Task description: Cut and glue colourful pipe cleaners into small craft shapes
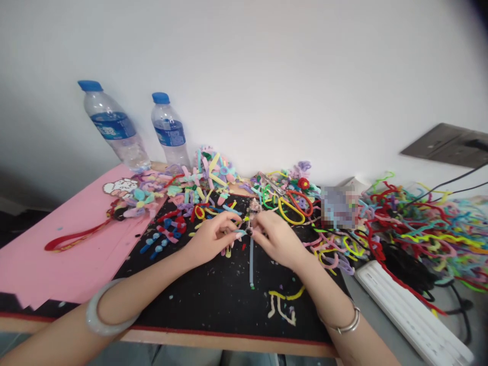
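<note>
My left hand [215,233] is closed, thumb and forefinger pinching a short light-blue pipe cleaner [241,232] above the black mat [213,300]. Close beside it, the fingers of my right hand [275,238] are pinched together over a small dark piece that I cannot make out clearly. Below the fingertips a straight, pale blue-grey stick [251,264] points toward me; its upper end is hidden by my hands. Bent yellow and cream pipe cleaner pieces [282,305] lie on the mat near my right forearm.
Pipe cleaner shapes [208,175] are heaped along the wall. Two water bottles [170,127] stand at the back left, by pink sheets [76,239] with a red strap [72,241]. Loose pipe cleaners [427,229], black cables and a white power strip [412,310] lie at right.
</note>
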`<state>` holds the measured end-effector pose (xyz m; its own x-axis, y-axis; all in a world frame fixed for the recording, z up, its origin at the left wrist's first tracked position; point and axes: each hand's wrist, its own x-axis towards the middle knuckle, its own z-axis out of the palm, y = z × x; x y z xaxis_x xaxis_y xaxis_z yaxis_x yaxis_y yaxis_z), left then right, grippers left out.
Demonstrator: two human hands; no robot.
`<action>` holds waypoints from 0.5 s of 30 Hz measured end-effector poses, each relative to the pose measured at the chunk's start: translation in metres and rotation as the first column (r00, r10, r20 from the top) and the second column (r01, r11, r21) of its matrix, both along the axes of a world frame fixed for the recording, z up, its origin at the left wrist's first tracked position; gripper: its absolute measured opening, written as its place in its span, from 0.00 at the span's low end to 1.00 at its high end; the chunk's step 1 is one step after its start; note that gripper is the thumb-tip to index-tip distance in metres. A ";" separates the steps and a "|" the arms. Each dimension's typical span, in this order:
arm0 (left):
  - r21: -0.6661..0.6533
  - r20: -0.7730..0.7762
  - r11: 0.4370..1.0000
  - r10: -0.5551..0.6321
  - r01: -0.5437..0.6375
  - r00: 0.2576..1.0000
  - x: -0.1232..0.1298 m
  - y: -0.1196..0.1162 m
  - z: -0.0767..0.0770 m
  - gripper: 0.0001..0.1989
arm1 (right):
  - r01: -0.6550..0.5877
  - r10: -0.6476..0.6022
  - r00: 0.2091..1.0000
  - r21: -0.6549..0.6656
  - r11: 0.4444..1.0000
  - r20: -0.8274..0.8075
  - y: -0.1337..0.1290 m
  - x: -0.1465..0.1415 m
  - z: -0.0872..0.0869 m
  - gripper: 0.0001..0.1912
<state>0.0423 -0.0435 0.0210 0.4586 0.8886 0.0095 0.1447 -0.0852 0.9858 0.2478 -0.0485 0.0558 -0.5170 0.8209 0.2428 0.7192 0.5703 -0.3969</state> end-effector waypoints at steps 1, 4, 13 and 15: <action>0.007 -0.017 1.000 -0.021 0.021 1.000 0.000 -0.001 0.000 0.13 | -0.054 0.054 0.999 -0.009 0.998 0.001 -0.006 -0.006 -0.002 0.07; 0.020 -0.033 0.998 -0.051 0.052 0.998 0.001 -0.003 0.001 0.13 | -0.097 0.094 0.992 -0.028 0.995 -0.079 -0.015 -0.013 -0.010 0.11; 0.062 0.042 0.974 0.216 -0.218 0.976 -0.008 0.006 0.003 0.18 | 0.250 -0.245 0.867 -0.047 0.967 -0.433 -0.026 -0.009 -0.027 0.16; 0.074 -0.001 0.976 0.207 -0.206 0.978 -0.010 0.006 0.003 0.21 | 0.260 -0.245 0.875 -0.022 0.965 -0.418 -0.029 -0.011 -0.030 0.14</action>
